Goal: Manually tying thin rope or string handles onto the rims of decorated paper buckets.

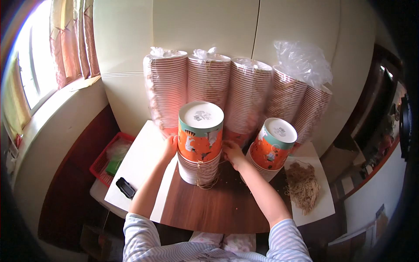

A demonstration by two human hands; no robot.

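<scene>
An upside-down stack of orange paper buckets [200, 144] with green bands and white bases stands on the table before me. Pale rims show in layers at its bottom, where brown twine [205, 171] hangs in loops against the front. My left hand [169, 149] is closed against the stack's left side, its fingertips partly hidden behind it. At the right side, my right hand [234, 154] has its fingers curled in, and a thin strand of twine seems to run to them. A shorter upside-down bucket stack [273, 148] stands just right of that hand.
Behind stand several tall bucket stacks in clear plastic [166, 87]; a loose clear bag [303, 63] tops the right ones. A twine bundle [303, 185] lies at the table's right. A black object [125, 187] lies at left, near a red basket [99, 168].
</scene>
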